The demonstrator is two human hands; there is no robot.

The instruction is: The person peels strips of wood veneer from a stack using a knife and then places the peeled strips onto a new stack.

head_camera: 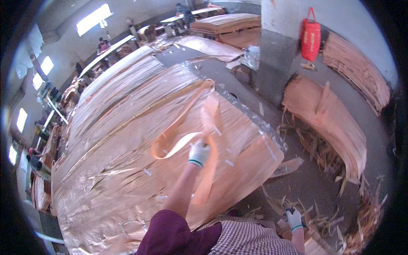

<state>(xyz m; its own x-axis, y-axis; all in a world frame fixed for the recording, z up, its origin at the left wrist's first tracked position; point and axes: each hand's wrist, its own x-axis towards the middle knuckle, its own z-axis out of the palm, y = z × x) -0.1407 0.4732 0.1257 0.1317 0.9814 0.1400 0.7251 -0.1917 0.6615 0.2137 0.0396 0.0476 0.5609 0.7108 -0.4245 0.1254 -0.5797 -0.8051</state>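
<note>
My left hand [199,153], in a white glove with a green-edged cuff, grips a long thin strip of wood veneer [210,178] above the stack. The strip loops to the left and trails back toward my body; parts of it are blurred. Under it lies a broad stack of veneer sheets [127,165], its top sheet wrinkled, split in places and dotted with short pieces of pale tape [229,163]. Low on the right, my right hand [294,219], gloved alike, hangs beside my checked apron [245,236] above veneer scraps. Something dark shows at its fingers, too small to identify.
A thin bamboo-like stick [140,115] lies across the stack. Veneer scraps [366,220] litter the floor at right, near a curved veneer pile [328,124]. A pillar [276,60] stands beyond, with a red bag [310,40] hanging nearby. Several people work at far tables.
</note>
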